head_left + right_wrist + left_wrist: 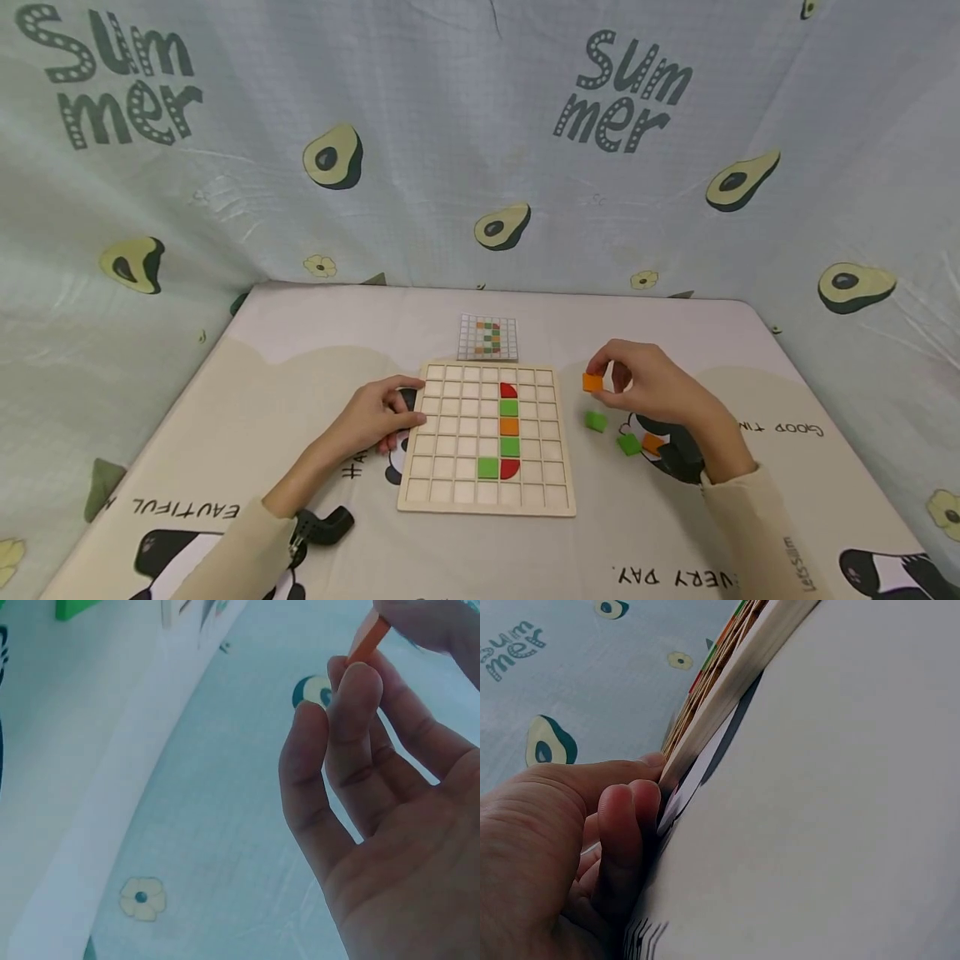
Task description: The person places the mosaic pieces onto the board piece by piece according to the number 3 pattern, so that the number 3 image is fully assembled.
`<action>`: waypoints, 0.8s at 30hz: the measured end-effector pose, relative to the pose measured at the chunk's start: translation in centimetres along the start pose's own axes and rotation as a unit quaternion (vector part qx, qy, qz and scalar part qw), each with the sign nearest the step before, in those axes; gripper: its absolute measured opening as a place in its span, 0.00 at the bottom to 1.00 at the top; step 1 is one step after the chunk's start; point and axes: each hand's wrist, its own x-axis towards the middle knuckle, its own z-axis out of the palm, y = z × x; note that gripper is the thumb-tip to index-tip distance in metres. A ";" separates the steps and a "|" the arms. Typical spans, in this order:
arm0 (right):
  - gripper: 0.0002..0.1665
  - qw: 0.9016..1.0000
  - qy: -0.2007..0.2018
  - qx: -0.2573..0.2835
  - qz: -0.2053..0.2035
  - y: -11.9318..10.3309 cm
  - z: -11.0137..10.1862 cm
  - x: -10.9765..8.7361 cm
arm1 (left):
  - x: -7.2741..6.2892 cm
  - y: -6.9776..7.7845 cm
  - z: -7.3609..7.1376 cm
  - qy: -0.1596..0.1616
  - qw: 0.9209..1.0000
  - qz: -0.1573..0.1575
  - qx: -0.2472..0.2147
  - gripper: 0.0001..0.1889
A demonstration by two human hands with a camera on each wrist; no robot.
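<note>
we counted one wooden board (453, 492) with six pieces in it: three green squares (487, 468), two red quarter-circles (509, 469) and one orange square (509, 427). five of these made a single column, and one green square sat just left of the lower red quarter-circle. to the right of the board lay two loose green pieces (596, 421) and one loose orange piece (652, 442). just past the far edge we saw one card (467, 337) printed with a small coloured grid.

on the backdrop (420, 125) we read "summer" twice in the head view, among five whole avocados and part of a sixth. upside down on the tablecloth (300, 333) we made out "good tim", "eautiful" and "very day". letters on the right sleeve (757, 525) were too small for us to be sure of.

the right hand (652, 379) pinched an orange tile (592, 382) at the very tips of its thumb and fingers, to the right of the board and apart from it. the left hand (375, 412) touched the board's left edge, thumb and forefinger spread apart, its other fingers bent below.
</note>
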 end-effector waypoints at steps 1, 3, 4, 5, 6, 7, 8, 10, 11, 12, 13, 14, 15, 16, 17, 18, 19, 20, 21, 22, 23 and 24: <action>0.15 1.000 0.001 -0.002 -0.002 -0.2 0.1 0.1 | 0.0 0.0 0.0 0.001 1.000 0.001 0.000 0.30; 0.15 1.000 0.006 -0.009 -0.002 -0.6 0.2 0.3 | 0.0 0.1 0.0 0.002 1.000 0.003 0.001 0.30; 0.15 1.000 0.009 -0.013 -0.002 -0.8 0.3 0.4 | 0.1 0.1 0.0 0.002 1.000 0.003 0.002 0.30; 0.15 1.000 0.010 -0.015 -0.002 -1.0 0.5 0.5 | 0.1 0.1 -0.1 0.002 1.000 0.002 0.001 0.30; 0.15 1.000 0.013 -0.019 0.000 -1.2 0.6 0.6 | 0.1 0.1 -0.1 0.001 1.000 0.001 0.001 0.30; 0.15 1.000 0.015 -0.022 0.002 -1.4 0.7 0.7 | 0.1 0.1 -0.1 0.000 1.000 0.000 0.000 0.30; 0.16 1.000 0.017 -0.024 0.003 -1.6 0.9 0.8 | 0.1 0.0 -0.1 -0.001 1.000 -0.001 0.000 0.30; 0.16 0.999 0.020 -0.028 0.001 -1.9 1.2 1.0 | 0.1 0.0 -0.1 0.000 1.000 0.000 -0.001 0.30; 0.15 0.999 0.021 -0.029 -0.001 -2.1 1.3 1.1 | 0.1 0.0 -0.1 0.001 1.000 0.001 -0.001 0.30; 0.15 0.999 0.022 -0.030 -0.002 -2.3 1.5 1.2 | 0.1 0.0 -0.1 0.002 1.000 0.001 0.000 0.30; 0.15 0.999 0.023 -0.031 -0.005 -2.5 1.6 1.2 | 0.1 0.1 -0.1 0.002 1.000 0.001 0.001 0.30; 0.15 0.999 0.023 -0.034 -0.006 -2.7 1.8 1.3 | 0.1 0.1 -0.1 0.003 1.000 -0.001 0.002 0.30; 0.15 0.999 0.024 -0.037 -0.010 -3.0 2.0 1.3 | 0.1 0.1 0.0 0.003 1.000 -0.002 0.002 0.30; 0.15 0.999 0.025 -0.040 -0.013 -3.2 2.1 1.4 | 0.1 0.1 0.0 0.003 1.000 -0.004 0.003 0.30; 0.15 0.999 0.026 -0.045 -0.015 -3.4 2.3 1.4 | 0.1 0.2 0.0 0.003 1.000 -0.006 0.004 0.30; 0.15 0.998 0.027 -0.048 -0.019 -3.6 2.5 1.4 | 0.0 0.2 0.0 0.002 1.000 -0.007 0.005 0.30; 0.14 0.998 0.027 -0.052 -0.021 -3.8 2.7 1.4 | 0.0 0.1 0.0 0.002 1.000 -0.008 0.005 0.30; 0.14 0.998 0.028 -0.055 -0.022 -4.0 2.9 1.5 | 0.0 0.1 0.0 0.003 1.000 -0.008 0.005 0.30; 0.14 0.998 0.029 -0.059 -0.024 -4.2 3.1 1.6 | 0.0 0.1 0.0 0.004 1.000 -0.006 0.006 0.30; 0.14 0.997 0.028 -0.062 -0.023 -4.4 3.4 1.6 | 0.0 0.1 0.1 0.004 1.000 -0.005 0.006 0.30; 0.14 0.997 0.027 -0.065 -0.023 -4.6 3.6 1.7 | 0.0 0.1 0.1 0.005 1.000 -0.004 0.006 0.30; 0.14 0.997 0.024 -0.068 -0.023 -4.9 3.8 1.8 | 0.0 0.1 0.1 0.006 1.000 -0.004 0.006 0.30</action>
